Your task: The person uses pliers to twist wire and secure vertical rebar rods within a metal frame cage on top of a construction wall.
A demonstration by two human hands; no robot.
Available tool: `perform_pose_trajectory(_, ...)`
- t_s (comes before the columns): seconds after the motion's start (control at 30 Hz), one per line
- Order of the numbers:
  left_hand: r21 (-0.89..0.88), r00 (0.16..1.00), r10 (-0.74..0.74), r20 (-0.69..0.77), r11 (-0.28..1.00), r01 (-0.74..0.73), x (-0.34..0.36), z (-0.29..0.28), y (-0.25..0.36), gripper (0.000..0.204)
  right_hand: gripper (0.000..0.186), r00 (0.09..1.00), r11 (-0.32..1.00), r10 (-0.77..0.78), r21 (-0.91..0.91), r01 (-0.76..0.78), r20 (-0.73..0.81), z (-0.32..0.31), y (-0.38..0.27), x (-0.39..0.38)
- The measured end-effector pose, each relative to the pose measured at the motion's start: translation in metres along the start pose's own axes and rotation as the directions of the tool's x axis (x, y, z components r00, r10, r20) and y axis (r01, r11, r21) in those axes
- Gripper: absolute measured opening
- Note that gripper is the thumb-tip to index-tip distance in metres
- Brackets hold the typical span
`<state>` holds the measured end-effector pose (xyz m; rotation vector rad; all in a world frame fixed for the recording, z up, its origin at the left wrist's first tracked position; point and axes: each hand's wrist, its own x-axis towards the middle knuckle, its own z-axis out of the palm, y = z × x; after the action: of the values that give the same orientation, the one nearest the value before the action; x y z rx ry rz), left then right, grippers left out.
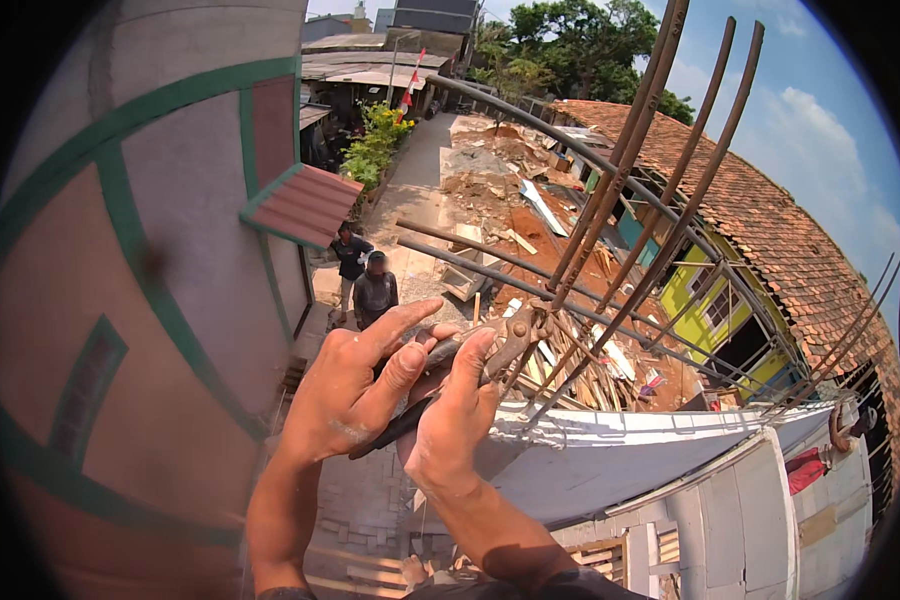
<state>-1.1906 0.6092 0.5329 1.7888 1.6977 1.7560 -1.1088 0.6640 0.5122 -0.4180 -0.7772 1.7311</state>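
- Up high, one pair of pincers (470,360), gripped by both hands: left hand (355,385) and right hand (450,420) closed around its handles.
- Its head meets four rusty rebars (620,190) rising upward.
- Two people (365,280) stand below.
- One red-white flag (410,85) far off.

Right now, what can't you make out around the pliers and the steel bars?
- Head view: the pliers' handles are mostly covered by the left hand and right hand.
- What the pliers' jaws grip at the rebar is too small to tell.
- The bars' upper ends are cut off by the top edge.
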Motion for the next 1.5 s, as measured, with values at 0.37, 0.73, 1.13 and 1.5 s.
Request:
perform_pose_trajectory(0.37, 0.193, 0.923, -0.087, -0.374, 0.967, 0.17, -0.028, 0.016, 0.028, 0.048, 0.048, 0.962, 0.951, 0.142, 0.237, -0.198, 0.231, -0.013, -0.01, -0.001)
perform_pose_trajectory(0.73, 0.088, 0.917, -0.395, -0.047, 0.913, 0.398, -0.076, 0.081, 0.069, 0.089, 0.058, 0.751, 0.832, 0.5, 0.0, -0.554, 0.432, -0.063, -0.058, 0.003)
perform_pose_trajectory(1.13, 0.013, 0.833, -0.405, -0.376, 0.897, 0.442, -0.109, 0.209, 0.027, 0.081, 0.049, 0.768, 0.845, 0.51, -0.395, -0.362, 0.387, -0.129, -0.077, 0.033)
perform_pose_trajectory(1.5, 0.319, 0.797, 0.084, -0.598, 0.937, 0.141, -0.023, 0.157, 0.032, 0.041, 0.03, 0.763, 0.621, 0.591, -0.751, -0.224, 0.262, -0.199, -0.101, 0.03)
